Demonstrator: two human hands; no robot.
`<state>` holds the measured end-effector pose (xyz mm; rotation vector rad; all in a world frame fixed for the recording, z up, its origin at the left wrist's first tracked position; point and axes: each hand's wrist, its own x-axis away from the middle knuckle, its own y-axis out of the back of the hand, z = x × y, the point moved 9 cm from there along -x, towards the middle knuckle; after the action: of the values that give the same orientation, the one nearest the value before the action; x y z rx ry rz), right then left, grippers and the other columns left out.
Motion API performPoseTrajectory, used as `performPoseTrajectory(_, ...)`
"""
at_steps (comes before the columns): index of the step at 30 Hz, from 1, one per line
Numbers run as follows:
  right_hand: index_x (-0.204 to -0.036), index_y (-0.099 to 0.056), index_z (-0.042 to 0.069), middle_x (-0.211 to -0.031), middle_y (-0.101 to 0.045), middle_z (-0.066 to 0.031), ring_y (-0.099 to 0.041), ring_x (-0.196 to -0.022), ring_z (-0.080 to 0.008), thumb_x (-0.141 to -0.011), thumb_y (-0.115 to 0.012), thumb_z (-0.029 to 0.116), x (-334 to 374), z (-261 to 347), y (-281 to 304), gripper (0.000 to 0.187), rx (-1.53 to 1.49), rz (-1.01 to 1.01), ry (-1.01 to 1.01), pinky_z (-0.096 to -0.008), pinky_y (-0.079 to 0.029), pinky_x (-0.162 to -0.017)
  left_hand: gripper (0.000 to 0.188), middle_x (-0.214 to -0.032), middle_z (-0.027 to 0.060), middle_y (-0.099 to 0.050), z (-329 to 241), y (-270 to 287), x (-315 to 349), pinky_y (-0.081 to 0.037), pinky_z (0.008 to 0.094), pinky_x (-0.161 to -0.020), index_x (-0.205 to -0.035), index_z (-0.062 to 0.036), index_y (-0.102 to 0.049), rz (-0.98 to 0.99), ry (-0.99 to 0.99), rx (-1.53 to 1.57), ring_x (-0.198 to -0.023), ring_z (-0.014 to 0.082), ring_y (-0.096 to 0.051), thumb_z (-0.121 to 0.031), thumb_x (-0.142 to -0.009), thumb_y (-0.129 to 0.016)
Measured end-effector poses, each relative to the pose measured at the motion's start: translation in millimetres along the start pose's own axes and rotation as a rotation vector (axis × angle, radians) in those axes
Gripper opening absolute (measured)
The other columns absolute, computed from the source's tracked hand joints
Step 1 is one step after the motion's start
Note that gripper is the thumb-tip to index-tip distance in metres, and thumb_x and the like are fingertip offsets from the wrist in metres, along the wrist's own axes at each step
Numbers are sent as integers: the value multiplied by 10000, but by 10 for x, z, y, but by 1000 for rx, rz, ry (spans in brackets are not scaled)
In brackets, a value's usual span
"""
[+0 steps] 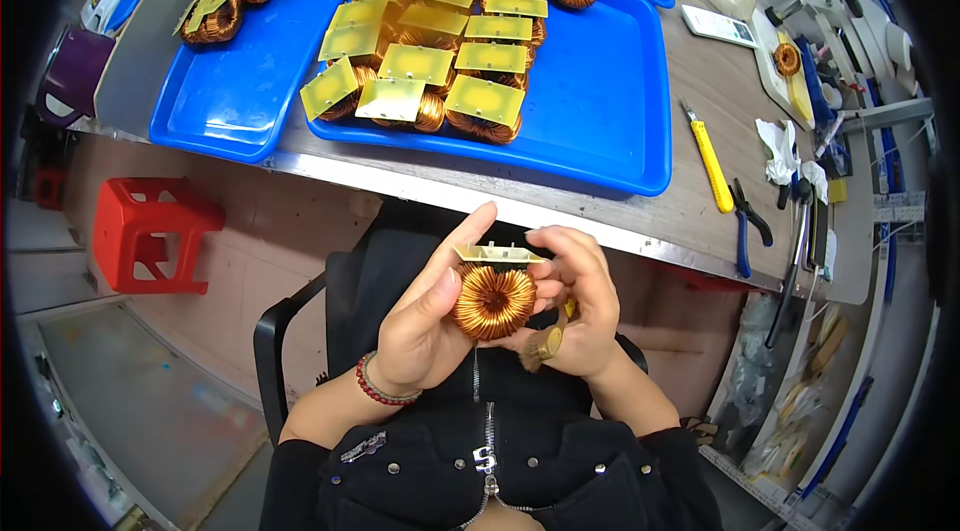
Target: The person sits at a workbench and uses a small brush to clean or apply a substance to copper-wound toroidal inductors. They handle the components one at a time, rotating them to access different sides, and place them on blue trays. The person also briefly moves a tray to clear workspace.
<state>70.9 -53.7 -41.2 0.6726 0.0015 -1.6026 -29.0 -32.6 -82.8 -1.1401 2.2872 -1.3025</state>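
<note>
A copper-wound toroidal coil (494, 302) with a small yellowish board (499, 254) on its top edge is held up in front of my chest. My left hand (418, 336) is closed on the coil's left side, its thumb against the winding and its index finger stretched up past the board. In my right hand (588, 316) is a small brush (543, 347), bristles pointing down and left beneath the coil. The fingertips of that hand meet the right side of the coil and the board; exactly which fingers press it is partly hidden.
Blue trays (590, 166) on the table hold rows of similar coils with boards. To the right lie a yellow utility knife (709, 160), blue-handled pliers (745, 231) and a white device (719, 26). A red stool (158, 231) stands at left, and the metal table edge (400, 189) runs before me.
</note>
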Motion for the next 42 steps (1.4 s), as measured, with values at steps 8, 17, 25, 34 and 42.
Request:
performPoseTrajectory(8, -1173, -479, 15, -1154, -468, -153, -514, -835, -84, -523, -859, 84, 66, -47, -3, 756, -231, 23, -24, -179, -420, -637, 589, -1220, 232, -454, 39, -14, 2, -408, 451, -949, -1395, -53, -94, 6, -12, 6, -1106, 372, -500, -344, -941, -332)
performPoseTrajectory(17, -1145, -513, 22, -1133, -487, -105, -517, -796, -87, -505, -868, 125, 61, -155, 8, 739, -399, -21, -77, -184, -422, -627, 456, -1242, 179, -422, 90, -114, 0, -383, 393, -968, -1286, -41, -236, 113, 47, 125, -1169, 254, -445, -331, -948, -337)
performPoseTrajectory(25, -1167, -369, 34, -935, -460, -18, -393, -638, -41, -490, -880, 302, 181, -353, 348, 889, -544, -226, -396, -165, -312, -548, 395, -1264, 212, -386, 18, -65, 8, -351, 426, -971, -1216, -101, -252, 124, -78, 118, -1139, 341, -445, -314, -926, -415)
performPoseTrajectory(34, -537, -430, 86, -455, -339, -1, -406, -401, -182, -733, -663, 327, 84, 700, 17, 389, 206, 441, 400, -333, -479, -763, 409, -1193, 215, -425, -36, -79, -54, -396, 416, -903, -1171, -146, -300, 43, -168, -99, -1076, 332, -471, -350, -884, -507)
performPoseTrajectory(42, -541, -408, 85, -432, -336, -25, -391, -377, -174, -799, -558, 405, 52, 701, -368, 438, 486, 693, 474, -341, -406, -848, 438, -1240, 173, -365, -139, -119, -49, -363, 382, -945, -1182, -96, -286, 37, -296, -468, -1091, 263, -462, -311, -884, -524)
